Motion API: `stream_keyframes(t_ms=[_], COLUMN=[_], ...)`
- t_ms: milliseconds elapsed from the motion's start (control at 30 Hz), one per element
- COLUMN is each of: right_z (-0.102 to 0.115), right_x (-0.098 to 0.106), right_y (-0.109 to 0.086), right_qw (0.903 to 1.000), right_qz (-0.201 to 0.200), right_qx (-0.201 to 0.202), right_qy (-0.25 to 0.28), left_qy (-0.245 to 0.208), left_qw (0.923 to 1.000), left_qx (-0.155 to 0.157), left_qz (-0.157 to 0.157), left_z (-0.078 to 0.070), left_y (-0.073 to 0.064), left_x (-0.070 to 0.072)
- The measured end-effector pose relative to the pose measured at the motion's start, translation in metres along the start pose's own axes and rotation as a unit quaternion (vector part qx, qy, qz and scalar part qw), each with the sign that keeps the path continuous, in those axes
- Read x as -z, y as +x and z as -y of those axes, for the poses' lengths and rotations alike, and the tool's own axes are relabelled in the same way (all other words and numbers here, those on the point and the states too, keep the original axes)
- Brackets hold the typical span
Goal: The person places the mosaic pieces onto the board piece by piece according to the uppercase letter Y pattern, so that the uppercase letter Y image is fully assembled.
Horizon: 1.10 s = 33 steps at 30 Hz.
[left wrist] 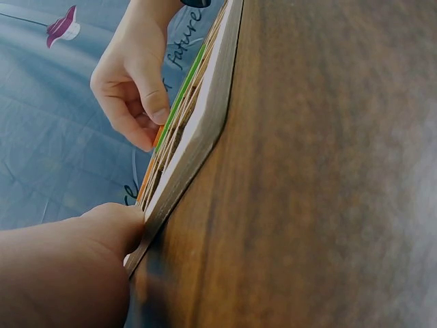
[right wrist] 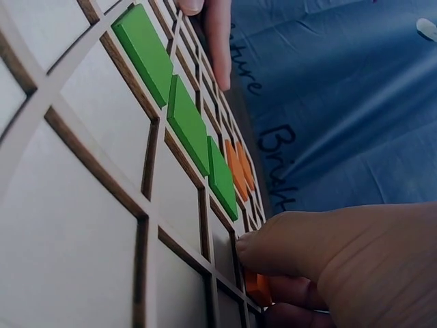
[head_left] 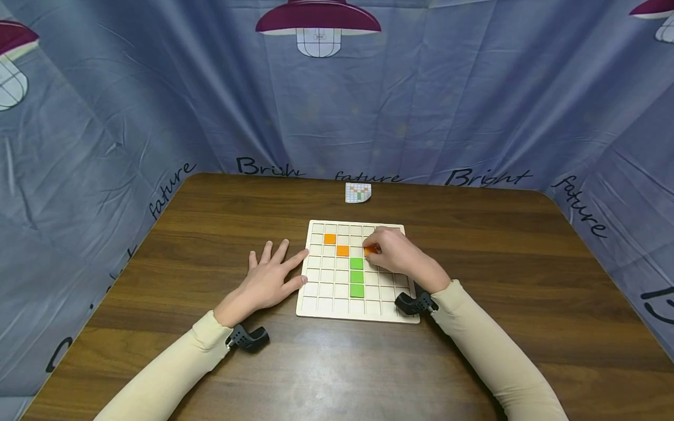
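A pale grid board (head_left: 321,307) with raised cell edges lies on the wooden table. Three green square tiles (head_left: 357,277) sit in one column, and two orange tiles (head_left: 336,245) sit diagonally up and left of them. My right hand (head_left: 392,251) is over the board's upper right, its thumb and fingers pinching another orange tile (right wrist: 258,288) at a cell just right of the top green tile. Whether that tile is fully seated cannot be told. At the board's left edge my left hand (head_left: 268,280) rests with fingers spread, thumb and index finger touching the rim.
A small paper card (head_left: 358,192) printed with a coloured grid pattern lies behind the board, near the table's far edge. Blue curtains (head_left: 421,105) with lamp prints and lettering surround the wooden table (head_left: 500,245). Each wrist wears a black band (head_left: 250,338).
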State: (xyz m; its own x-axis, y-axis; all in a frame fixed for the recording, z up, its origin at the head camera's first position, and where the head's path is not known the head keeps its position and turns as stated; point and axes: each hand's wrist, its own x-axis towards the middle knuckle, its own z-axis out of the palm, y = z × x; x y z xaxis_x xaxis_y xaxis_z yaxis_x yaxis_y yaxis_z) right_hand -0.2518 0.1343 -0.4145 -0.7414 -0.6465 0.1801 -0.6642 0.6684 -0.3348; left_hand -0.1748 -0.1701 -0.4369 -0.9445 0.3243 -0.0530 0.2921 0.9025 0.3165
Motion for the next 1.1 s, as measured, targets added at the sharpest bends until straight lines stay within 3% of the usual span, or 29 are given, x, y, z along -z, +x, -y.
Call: stream_keyframes(t_ms=[1100], right_z=[0.0015], right_x=[-0.0007], right_y=[-0.0001], right_qw=[1.0], right_qz=[-0.002], right_qx=[-0.001], right_qy=[0.0], left_qy=[0.001], left_qw=[1.0], left_qx=[-0.002], left_qz=[-0.001], left_z=[0.0013], left_y=[0.0003], left_x=[-0.0007])
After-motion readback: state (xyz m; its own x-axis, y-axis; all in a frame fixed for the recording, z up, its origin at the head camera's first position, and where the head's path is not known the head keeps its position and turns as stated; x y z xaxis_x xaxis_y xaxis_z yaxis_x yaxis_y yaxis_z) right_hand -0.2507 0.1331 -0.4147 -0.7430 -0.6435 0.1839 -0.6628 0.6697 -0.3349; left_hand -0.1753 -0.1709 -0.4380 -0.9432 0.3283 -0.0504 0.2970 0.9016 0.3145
